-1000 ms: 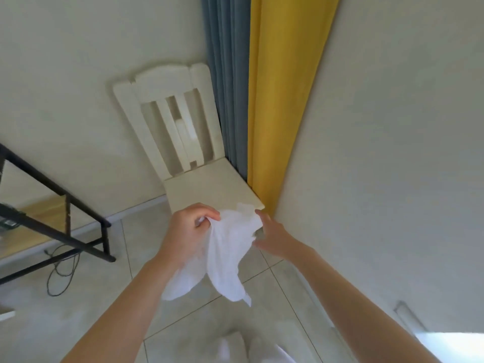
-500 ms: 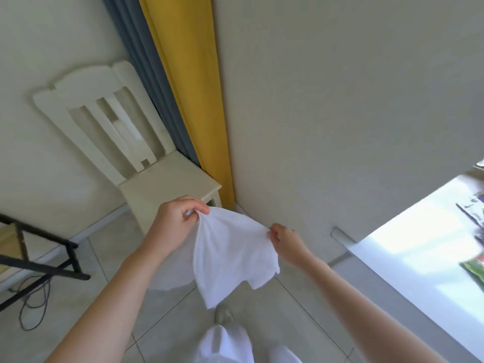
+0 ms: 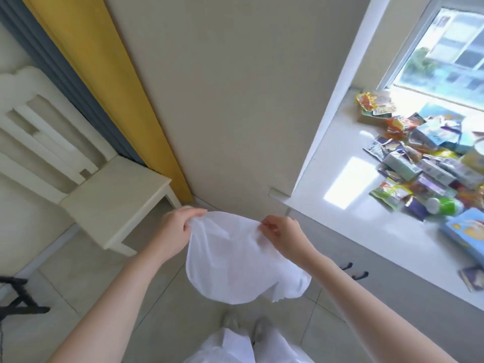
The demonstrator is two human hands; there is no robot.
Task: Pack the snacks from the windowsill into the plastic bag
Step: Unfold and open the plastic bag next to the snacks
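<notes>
Fingers first: the left hand [image 3: 174, 229] pinches the top edge of the white plastic bag [image 3: 235, 260] between thumb and curled fingers, and the right hand [image 3: 284, 235] pinches the same edge on the other side. Half a second ago the two grips sat closer together with the bag drooping in a loose fold; now the hands are drawn apart and the top edge stretches between them in a shallow arc, the body of the bag billowing out round beneath, above the tiled floor [image 3: 86, 289]. A second ago the right hand was only reaching in with fingers spread; now it has a firm pinch.

Beyond the hands, the view has swung right. The white chair [image 3: 104, 195], central earlier, now sits at the left edge beside the yellow curtain [image 3: 110, 82] and the grey-blue curtain [image 3: 44, 53]. The windowsill [image 3: 348, 184], just a bright sliver before, is now broad on the right, with the window [image 3: 450, 51] above it. The snacks [image 3: 424, 163] lie heaped on the sill's far right: foil packets, small boxes, a green-lidded tub [image 3: 445, 205], a blue box [image 3: 468, 231] at the near side. Bag and snacks are well apart. The person's white trousers [image 3: 235, 347] show at the bottom.
</notes>
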